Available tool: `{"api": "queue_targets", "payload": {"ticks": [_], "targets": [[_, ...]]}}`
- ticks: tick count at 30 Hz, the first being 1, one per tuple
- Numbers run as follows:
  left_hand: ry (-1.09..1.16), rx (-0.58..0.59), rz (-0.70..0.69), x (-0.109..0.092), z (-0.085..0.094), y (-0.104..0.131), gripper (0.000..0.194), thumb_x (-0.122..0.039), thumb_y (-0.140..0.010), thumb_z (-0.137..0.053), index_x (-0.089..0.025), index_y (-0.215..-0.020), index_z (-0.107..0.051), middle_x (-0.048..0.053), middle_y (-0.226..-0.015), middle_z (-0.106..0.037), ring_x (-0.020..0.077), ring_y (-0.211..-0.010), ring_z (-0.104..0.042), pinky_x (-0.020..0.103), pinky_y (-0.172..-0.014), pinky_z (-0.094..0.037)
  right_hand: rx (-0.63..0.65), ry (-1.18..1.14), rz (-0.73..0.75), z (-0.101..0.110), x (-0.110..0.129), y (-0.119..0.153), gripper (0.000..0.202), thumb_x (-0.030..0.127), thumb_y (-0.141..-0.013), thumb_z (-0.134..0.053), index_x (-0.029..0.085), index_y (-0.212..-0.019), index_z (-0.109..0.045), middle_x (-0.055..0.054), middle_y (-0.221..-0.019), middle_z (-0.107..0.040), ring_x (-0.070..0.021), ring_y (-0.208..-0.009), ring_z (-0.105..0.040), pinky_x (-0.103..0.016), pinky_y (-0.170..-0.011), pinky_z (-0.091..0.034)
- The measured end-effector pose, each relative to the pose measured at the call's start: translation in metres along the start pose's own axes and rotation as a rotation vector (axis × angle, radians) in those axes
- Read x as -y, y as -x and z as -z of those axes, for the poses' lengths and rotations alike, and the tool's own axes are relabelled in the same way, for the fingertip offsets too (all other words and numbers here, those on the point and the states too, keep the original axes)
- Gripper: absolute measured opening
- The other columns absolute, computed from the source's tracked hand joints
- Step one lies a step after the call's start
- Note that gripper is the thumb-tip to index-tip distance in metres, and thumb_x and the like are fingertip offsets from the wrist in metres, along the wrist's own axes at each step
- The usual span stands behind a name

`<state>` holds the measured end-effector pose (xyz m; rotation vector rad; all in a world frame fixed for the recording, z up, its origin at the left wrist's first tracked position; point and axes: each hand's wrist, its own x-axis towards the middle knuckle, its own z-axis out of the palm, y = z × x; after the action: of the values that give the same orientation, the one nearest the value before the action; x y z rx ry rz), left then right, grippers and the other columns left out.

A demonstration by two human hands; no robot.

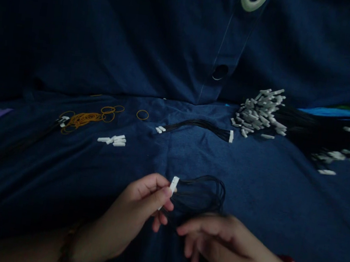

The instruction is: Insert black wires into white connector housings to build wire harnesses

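My left hand [148,204] pinches a white plastic connector [174,185] between thumb and fingers, at the lower middle of the view. Thin black wires [210,182] run from the connector and curl round in a loop to its right. Just below that loop is my right hand [209,241], its fingers loosely bent and apart, with the index finger reaching toward the wires; whether it touches them is hard to see. Ahead of both hands lies a similar black wire harness [199,125] with white connectors at its ends.
Orange rubber bands [87,120] lie at left, beside a black cable bundle [33,141]. Several loose white connectors [116,140] sit nearby. At right is a big pile of white-tipped black wires [260,114]. Dark blue cloth [171,54] with a pale ring [256,4] rises behind.
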<state>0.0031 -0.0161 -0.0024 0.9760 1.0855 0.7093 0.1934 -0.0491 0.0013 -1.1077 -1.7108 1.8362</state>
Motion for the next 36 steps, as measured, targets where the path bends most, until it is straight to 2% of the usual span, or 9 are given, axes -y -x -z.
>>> {"api": "queue_targets", "payload": {"ticks": [5, 9, 12, 18, 23, 26, 29, 33, 36], "targets": [[-0.017, 0.017, -0.014, 0.001, 0.0, 0.002, 0.019, -0.033, -0.081, -0.052, -0.015, -0.078, -0.054, -0.003, -0.063, -0.055, 0.0046, -0.048, -0.051, 0.014, -0.042, -0.037, -0.053, 0.239, 0.196, -0.004, 0.005, -0.011, 0.025, 0.016, -0.087, -0.038, 0.013, -0.09, -0.063, -0.003, -0.081, -0.061, -0.0098, -0.076, -0.056, -0.019, -0.073, -0.042], [-0.022, 0.019, -0.025, 0.001, 0.0, 0.002, 0.019, -0.033, -0.081, -0.053, -0.015, -0.078, -0.055, -0.003, -0.064, -0.056, 0.0047, -0.049, -0.052, 0.013, -0.043, -0.038, -0.035, 0.241, 0.084, -0.002, -0.001, -0.012, 0.021, 0.025, -0.084, -0.047, 0.015, -0.089, -0.065, 0.0, -0.063, -0.053, -0.0072, -0.056, -0.045, -0.017, -0.053, -0.036], [-0.009, 0.008, -0.018, 0.0, 0.0, 0.001, 0.017, -0.032, -0.08, -0.053, -0.015, -0.078, -0.055, -0.003, -0.064, -0.057, 0.0047, -0.049, -0.051, 0.013, -0.041, -0.038, -0.026, 0.173, 0.031, 0.0, -0.004, -0.013, 0.023, 0.032, -0.081, -0.052, 0.011, -0.08, -0.062, 0.002, -0.057, -0.044, -0.0055, -0.051, -0.035, -0.016, -0.047, -0.03], [-0.001, -0.008, -0.024, 0.0, -0.001, 0.001, 0.014, -0.029, -0.08, -0.054, -0.015, -0.077, -0.055, -0.003, -0.063, -0.057, 0.0049, -0.048, -0.051, 0.012, -0.04, -0.038, 0.037, -0.07, -0.087, 0.004, -0.003, -0.014, 0.014, 0.021, -0.083, -0.045, 0.01, -0.078, -0.052, 0.0, -0.061, -0.05, -0.0044, -0.049, -0.043, -0.014, -0.046, -0.036], [-0.009, -0.014, -0.042, 0.001, -0.001, 0.002, 0.014, -0.029, -0.08, -0.054, -0.015, -0.077, -0.055, -0.003, -0.064, -0.057, 0.0051, -0.049, -0.051, 0.012, -0.04, -0.038, 0.072, -0.022, -0.022, 0.005, -0.005, -0.009, 0.011, 0.01, -0.078, -0.043, 0.01, -0.083, -0.053, -0.001, -0.066, -0.053, -0.0056, -0.054, -0.046, -0.014, -0.048, -0.039], [-0.002, -0.016, -0.038, 0.0, -0.001, 0.002, 0.015, -0.029, -0.08, -0.053, -0.015, -0.077, -0.055, -0.003, -0.064, -0.057, 0.0051, -0.049, -0.051, 0.012, -0.04, -0.038, 0.03, 0.07, -0.059, 0.003, -0.007, -0.008, 0.013, 0.014, -0.082, -0.042, 0.012, -0.088, -0.052, 0.002, -0.062, -0.049, -0.0044, -0.048, -0.042, -0.013, -0.043, -0.034], [0.0, -0.014, -0.034, 0.001, -0.001, 0.002, 0.014, -0.029, -0.08, -0.053, -0.015, -0.076, -0.055, -0.003, -0.064, -0.057, 0.0046, -0.048, -0.051, 0.012, -0.04, -0.038, 0.095, 0.239, 0.016, 0.005, -0.005, -0.009, 0.018, 0.022, -0.083, -0.047, 0.011, -0.09, -0.059, 0.002, -0.058, -0.048, -0.0038, -0.047, -0.037, -0.014, -0.044, -0.03], [0.007, -0.01, -0.041, 0.001, 0.0, 0.002, 0.015, -0.03, -0.08, -0.054, -0.016, -0.076, -0.055, -0.003, -0.064, -0.057, 0.005, -0.048, -0.05, 0.013, -0.04, -0.038, 0.127, 0.323, 0.153, 0.008, -0.002, -0.01, 0.025, 0.03, -0.084, -0.049, 0.011, -0.092, -0.063, -0.003, -0.068, -0.056, -0.0061, -0.057, -0.047, -0.016, -0.054, -0.037], [0.008, -0.018, -0.033, 0.001, 0.0, 0.002, 0.015, -0.03, -0.079, -0.055, -0.015, -0.076, -0.055, -0.002, -0.064, -0.057, 0.0056, -0.048, -0.05, 0.014, -0.04, -0.038, 0.163, 0.235, 0.14, 0.006, -0.004, -0.009, 0.024, 0.027, -0.085, -0.047, 0.009, -0.092, -0.061, -0.005, -0.074, -0.059, -0.006, -0.058, -0.052, -0.015, -0.054, -0.04]]}}
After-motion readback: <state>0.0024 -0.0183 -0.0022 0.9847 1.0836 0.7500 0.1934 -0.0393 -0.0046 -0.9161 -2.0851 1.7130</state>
